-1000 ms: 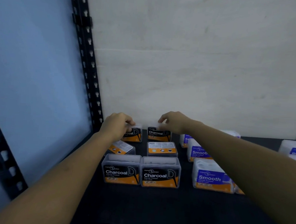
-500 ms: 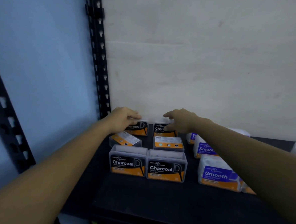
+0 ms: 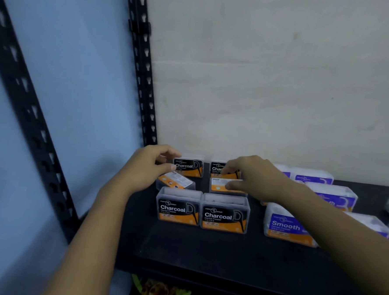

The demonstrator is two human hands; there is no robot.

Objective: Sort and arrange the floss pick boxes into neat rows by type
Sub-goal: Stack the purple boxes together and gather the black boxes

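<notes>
Reaching to the back of the black shelf (image 3: 205,250), the left hand (image 3: 146,169) pinches the left end of the rear left Charcoal box (image 3: 190,167) — forefinger on top, thumb in front. The right hand (image 3: 255,177) keeps its fingers (image 3: 232,168) fairly straight, tips touching the rear right Charcoal box (image 3: 217,169). Two front Charcoal boxes (image 3: 178,211) stand side by side — Smooth boxes (image 3: 284,228) sit to their right.

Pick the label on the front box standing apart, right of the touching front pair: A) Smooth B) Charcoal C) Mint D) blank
A: the purple-and-orange front box reads Smooth, with a gap between it and the nearest Charcoal box.
</notes>
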